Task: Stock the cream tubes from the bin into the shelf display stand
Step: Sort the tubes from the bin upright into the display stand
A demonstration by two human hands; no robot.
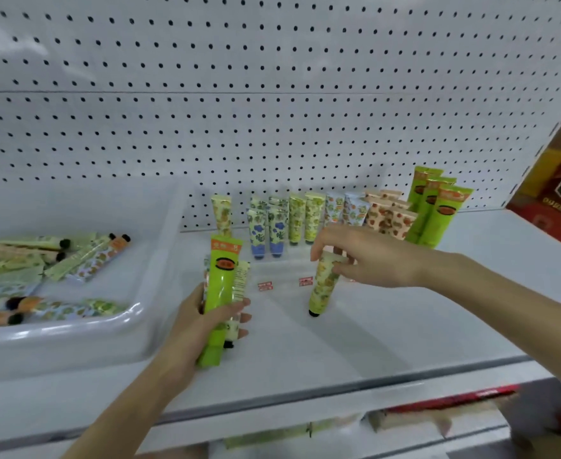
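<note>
Bin: a white plastic bin (73, 329) sits on the shelf (355, 342), just left of the left hand.
Loose cream tubes (83, 260): lying flat and jumbled inside the bin, some with black caps.
Left hand (196, 326): curled round a bright green tube (221, 286), held upright with the cap down; at least one paler tube (242, 279) is gripped behind it.
Display stand (285, 270): clear plastic with small red labels, between the two hands and reaching back to the pegboard (272, 94).
Stocked tubes (305, 220): standing upright in rows beyond both hands, in floral and fruit prints.
Right hand (378, 260): fingers and thumb pinch the top of a yellow-green patterned tube (323, 286), which is slightly tilted with its black cap down, over the front of the stand.
Tall green tubes (438, 210): upright, beyond the right hand.
</note>
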